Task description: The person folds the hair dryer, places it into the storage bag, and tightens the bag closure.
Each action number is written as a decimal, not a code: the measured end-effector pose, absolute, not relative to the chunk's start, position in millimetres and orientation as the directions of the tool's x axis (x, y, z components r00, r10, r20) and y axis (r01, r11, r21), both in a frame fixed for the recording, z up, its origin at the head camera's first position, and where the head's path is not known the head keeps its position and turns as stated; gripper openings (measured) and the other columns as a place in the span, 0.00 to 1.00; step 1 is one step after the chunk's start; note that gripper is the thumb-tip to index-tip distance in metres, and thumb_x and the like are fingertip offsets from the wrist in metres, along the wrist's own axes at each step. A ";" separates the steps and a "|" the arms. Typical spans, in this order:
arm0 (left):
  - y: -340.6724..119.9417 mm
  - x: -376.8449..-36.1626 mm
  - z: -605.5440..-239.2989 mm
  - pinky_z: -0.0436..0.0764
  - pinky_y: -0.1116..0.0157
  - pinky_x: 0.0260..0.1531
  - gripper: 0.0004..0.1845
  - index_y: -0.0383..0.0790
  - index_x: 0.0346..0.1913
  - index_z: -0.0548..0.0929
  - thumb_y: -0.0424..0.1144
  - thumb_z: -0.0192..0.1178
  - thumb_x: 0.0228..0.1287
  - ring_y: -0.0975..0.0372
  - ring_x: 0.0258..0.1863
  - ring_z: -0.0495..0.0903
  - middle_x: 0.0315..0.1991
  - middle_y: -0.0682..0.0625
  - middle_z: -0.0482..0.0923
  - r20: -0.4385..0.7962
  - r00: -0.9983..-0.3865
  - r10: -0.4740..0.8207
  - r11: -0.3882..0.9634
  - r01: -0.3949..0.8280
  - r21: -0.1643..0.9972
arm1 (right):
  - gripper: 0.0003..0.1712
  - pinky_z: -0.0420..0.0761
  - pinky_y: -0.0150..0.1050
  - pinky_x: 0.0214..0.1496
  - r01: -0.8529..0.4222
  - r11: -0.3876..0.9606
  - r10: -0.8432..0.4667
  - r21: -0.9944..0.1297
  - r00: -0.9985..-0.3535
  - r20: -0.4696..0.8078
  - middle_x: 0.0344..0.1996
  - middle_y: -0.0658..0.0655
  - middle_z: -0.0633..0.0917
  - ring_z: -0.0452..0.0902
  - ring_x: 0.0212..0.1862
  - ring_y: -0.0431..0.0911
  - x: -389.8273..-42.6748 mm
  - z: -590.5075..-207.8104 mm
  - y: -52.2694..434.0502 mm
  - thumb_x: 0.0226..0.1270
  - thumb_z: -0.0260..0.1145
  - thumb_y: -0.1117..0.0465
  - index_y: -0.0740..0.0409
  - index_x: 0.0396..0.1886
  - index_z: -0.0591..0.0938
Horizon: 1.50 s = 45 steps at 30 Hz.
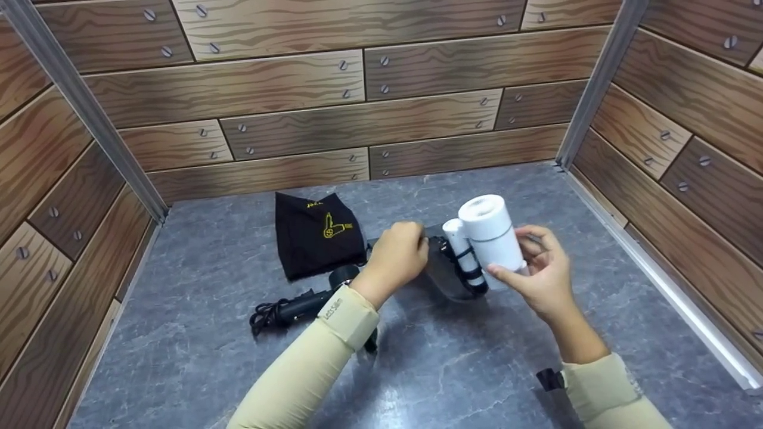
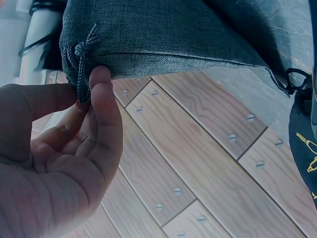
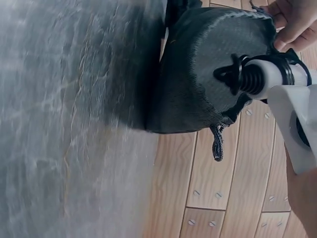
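Note:
My right hand (image 1: 545, 274) grips a white hair dryer (image 1: 492, 232) with its handle folded alongside the barrel. In the right wrist view, the black ribbed cord end (image 3: 251, 79) of its handle overlaps the mouth of a dark grey drawstring pouch (image 3: 176, 91). My left hand (image 1: 396, 253) pinches the pouch's edge by the knotted drawstring (image 2: 80, 54), between thumb and fingers. The pouch hangs between both hands, its opening toward the dryer.
A black pouch (image 1: 313, 244) with a yellow hair dryer print lies flat at the back left. Nearer, a black hair dryer (image 1: 304, 307) with a bundled cord lies partly behind my left forearm. Wood-patterned walls (image 1: 292, 101) enclose the grey marbled tabletop (image 1: 197, 357).

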<state>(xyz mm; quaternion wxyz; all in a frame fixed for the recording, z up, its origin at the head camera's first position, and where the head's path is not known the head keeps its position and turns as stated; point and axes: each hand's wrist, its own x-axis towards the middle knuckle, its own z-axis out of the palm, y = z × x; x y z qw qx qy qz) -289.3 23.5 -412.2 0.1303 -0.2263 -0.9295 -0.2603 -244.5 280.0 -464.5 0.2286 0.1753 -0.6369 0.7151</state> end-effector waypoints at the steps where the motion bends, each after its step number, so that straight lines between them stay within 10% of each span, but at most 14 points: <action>1: 23.3 -289.5 -412.6 0.85 0.49 0.33 0.11 0.39 0.30 0.82 0.35 0.61 0.75 0.48 0.31 0.87 0.32 0.43 0.86 0.367 -0.862 0.349 0.764 0.489 0.421 | 0.42 0.87 0.35 0.58 -0.572 -0.054 0.091 -0.819 -0.819 0.566 0.52 0.55 0.91 0.88 0.57 0.45 -244.5 -465.2 279.9 0.40 0.76 0.91 0.79 0.59 0.71; 34: 20.3 -288.0 -416.9 0.87 0.49 0.40 0.09 0.38 0.34 0.82 0.34 0.61 0.76 0.47 0.39 0.89 0.35 0.43 0.86 0.421 -0.840 0.343 0.769 0.508 0.387 | 0.41 0.80 0.22 0.58 -0.634 0.424 -0.188 -0.646 -0.760 0.622 0.56 0.58 0.91 0.84 0.59 0.33 -246.6 -477.9 279.4 0.37 0.89 0.76 0.59 0.56 0.85; 45: 19.5 -285.7 -417.2 0.87 0.51 0.36 0.08 0.39 0.36 0.82 0.35 0.60 0.78 0.48 0.37 0.88 0.37 0.45 0.84 0.432 -0.837 0.336 0.775 0.507 0.378 | 0.41 0.80 0.23 0.55 -0.639 0.562 -0.282 -0.525 -0.745 0.605 0.57 0.53 0.91 0.88 0.54 0.48 -248.4 -476.6 274.9 0.37 0.91 0.70 0.57 0.57 0.86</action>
